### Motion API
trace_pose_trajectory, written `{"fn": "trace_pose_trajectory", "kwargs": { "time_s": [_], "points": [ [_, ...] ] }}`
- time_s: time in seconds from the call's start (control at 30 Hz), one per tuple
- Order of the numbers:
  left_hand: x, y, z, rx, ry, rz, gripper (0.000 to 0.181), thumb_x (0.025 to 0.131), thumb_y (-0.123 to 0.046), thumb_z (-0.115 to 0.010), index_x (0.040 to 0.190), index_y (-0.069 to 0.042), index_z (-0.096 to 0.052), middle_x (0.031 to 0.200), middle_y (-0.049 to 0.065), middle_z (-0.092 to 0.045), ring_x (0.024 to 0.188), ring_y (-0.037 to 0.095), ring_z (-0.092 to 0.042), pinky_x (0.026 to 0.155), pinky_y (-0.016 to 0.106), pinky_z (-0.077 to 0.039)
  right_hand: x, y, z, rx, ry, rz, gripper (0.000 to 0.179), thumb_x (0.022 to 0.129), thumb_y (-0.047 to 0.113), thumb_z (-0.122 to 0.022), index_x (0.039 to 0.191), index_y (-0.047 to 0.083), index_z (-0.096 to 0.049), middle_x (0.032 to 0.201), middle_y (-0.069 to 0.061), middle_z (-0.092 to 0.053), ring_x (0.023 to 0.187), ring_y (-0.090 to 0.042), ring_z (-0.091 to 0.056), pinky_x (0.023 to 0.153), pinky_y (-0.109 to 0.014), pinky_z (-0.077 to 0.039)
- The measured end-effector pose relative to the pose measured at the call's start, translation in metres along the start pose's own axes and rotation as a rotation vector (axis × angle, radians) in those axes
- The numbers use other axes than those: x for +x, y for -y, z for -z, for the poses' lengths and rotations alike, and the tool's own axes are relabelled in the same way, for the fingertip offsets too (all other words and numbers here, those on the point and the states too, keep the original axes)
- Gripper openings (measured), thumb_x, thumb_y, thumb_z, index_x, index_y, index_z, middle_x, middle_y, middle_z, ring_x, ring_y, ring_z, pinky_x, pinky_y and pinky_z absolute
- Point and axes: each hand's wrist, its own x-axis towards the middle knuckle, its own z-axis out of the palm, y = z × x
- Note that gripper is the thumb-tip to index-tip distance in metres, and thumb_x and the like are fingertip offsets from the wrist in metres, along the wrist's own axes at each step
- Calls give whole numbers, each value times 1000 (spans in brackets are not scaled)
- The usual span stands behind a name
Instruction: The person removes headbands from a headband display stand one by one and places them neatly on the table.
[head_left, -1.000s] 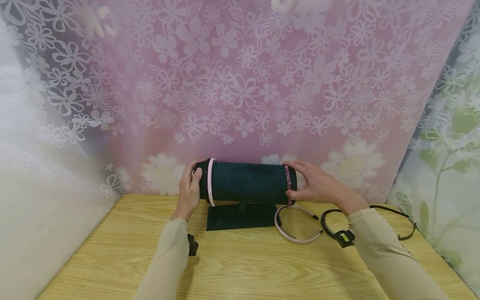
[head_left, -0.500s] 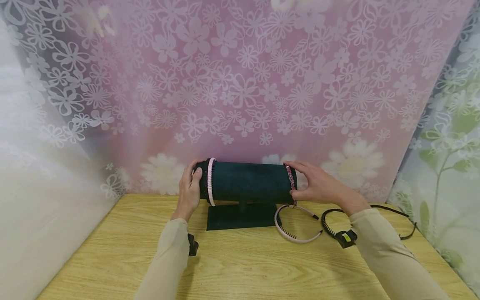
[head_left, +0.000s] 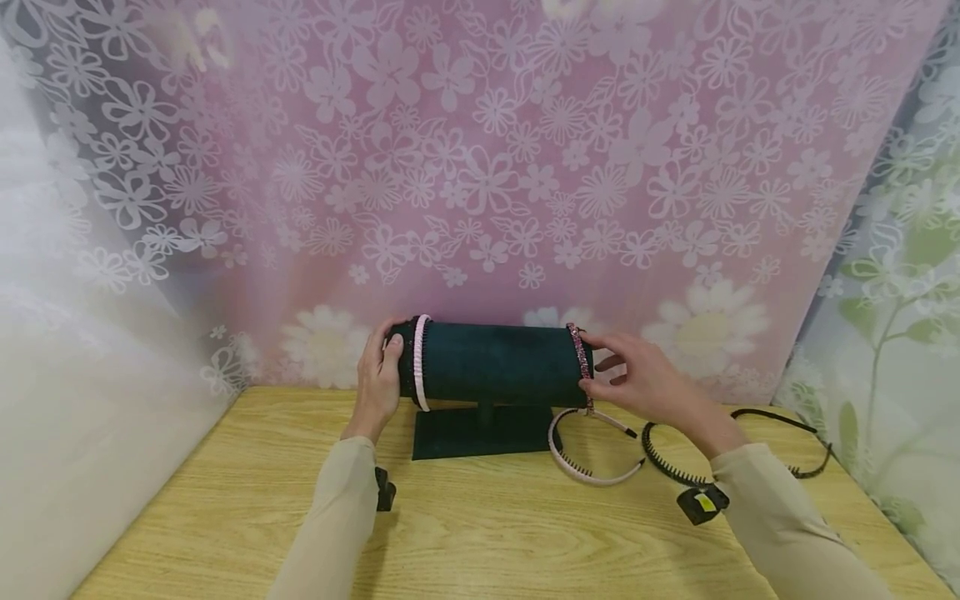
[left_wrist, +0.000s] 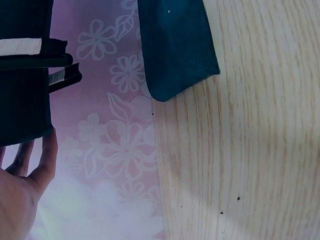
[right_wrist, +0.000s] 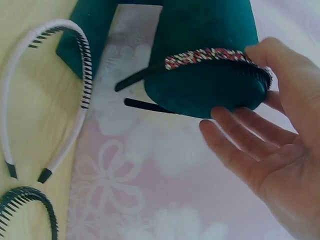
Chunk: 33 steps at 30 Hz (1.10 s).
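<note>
The glitter band (head_left: 579, 358) sits around the right end of the stand (head_left: 498, 362), its tips extending below the roll. It is judged light, stiff but springy, with a rough, grippy face; the sound hold is thumb and index at its edges. The right hand (head_left: 648, 379) reaches in from the right, thumb touching the band, other fingers spread; index contact cannot be confirmed. The left hand (head_left: 378, 375) grips the stand's left end, thumb in front.
</note>
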Motion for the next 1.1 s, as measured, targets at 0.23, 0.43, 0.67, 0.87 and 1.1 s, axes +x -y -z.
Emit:
{"fn": "trace_pose_trajectory", "kwargs": {
  "time_s": [0.23,0.43,0.67,0.87,1.1],
  "points": [
    [-1,0,0,-3,4,0,45,110,-39,-37,148,-18,-50,152,6,-49,138,27,-47,120,55,-33,-10,0,-13,-8,-122,-2,54,90,11,-77,140,2,-60,113,-18,-72,88,-25,-76,74,-34,-63],
    [-1,0,0,6,-4,-1,45,110,-40,-36,148,-20,-50,152,5,-50,137,27,-48,119,55,-35,-17,2,-19,36,-183,-23,48,91,7,-75,137,8,-62,101,-11,-74,82,-19,-75,70,-24,-59],
    [-1,0,1,3,-5,-2,46,110,-39,-36,147,-18,-51,151,7,-50,137,27,-48,118,54,-35,-25,0,-22,115,-228,-63,45,92,5,-73,136,9,-63,100,-11,-71,86,-22,-75,71,-21,-58],
    [-1,0,0,5,-3,6,45,110,-39,-36,147,-19,-50,150,5,-50,136,27,-48,118,54,-35,-30,-4,-22,123,-274,-62,45,92,3,-73,136,7,-63,101,-14,-70,87,-15,-74,70,-19,-58],
    [0,0,1,5,-5,3,45,110,-39,-36,147,-18,-51,149,4,-51,135,27,-49,118,54,-36,-41,-5,-15,144,-312,-35,47,90,-2,-73,135,8,-63,100,-13,-69,85,3,-68,67,-19,-57]
  ]
}}
